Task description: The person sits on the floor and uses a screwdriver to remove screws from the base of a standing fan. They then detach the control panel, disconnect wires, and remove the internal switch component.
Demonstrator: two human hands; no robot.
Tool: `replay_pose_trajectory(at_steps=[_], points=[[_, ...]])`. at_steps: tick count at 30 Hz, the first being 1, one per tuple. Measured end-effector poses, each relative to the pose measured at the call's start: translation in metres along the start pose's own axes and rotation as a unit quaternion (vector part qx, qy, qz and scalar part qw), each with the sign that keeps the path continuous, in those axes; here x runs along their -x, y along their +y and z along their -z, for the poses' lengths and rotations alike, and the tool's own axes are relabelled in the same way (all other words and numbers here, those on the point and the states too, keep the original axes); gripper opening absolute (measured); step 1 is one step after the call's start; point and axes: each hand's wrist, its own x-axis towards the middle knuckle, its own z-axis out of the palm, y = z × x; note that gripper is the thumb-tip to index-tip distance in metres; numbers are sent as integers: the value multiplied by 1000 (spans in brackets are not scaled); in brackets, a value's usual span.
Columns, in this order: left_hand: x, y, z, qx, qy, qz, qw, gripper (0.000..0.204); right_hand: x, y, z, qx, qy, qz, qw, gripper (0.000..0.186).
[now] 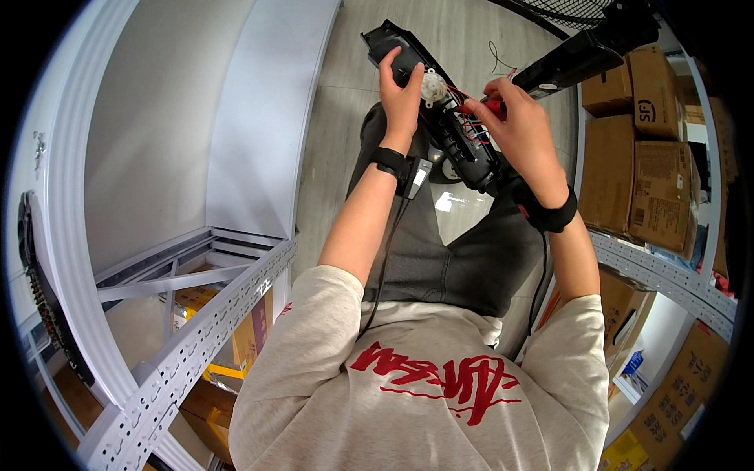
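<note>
A long black plastic housing [459,145] lies slantwise over my knees, its inner side up. Thin red and other wires and a white round part [433,87] show inside it. My left hand [400,98] grips the upper part of the housing, with the thumb beside the white round part. Over the wires, my right hand [518,122] is closed around a red-handled tool [495,106]; the fingers hide most of it, so its kind cannot be made out. Just beyond the right hand is a long black panel [561,67], with thin wires near its close end.
A black wire fan grille [561,9] is at the top right. Cardboard boxes [609,169] fill a metal shelf on the right. To the left stands a white metal rack [188,330] with boxes low inside. Dark cables run from my wrist bands along my lap.
</note>
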Motion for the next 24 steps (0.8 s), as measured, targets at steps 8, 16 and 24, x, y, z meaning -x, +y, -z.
replay_pose_trajectory(at_steps=[8,16,24], points=[[-1,-1,1,-18,-2,-11,1000,44,2,1,2,80,0,57,995,21],[0,0,1,-2,-7,11,1000,45,2,3,-6,104,8,37,994,17],[0,0,1,54,-10,50,997,45,0,2,-2,13,6,93,996,19]])
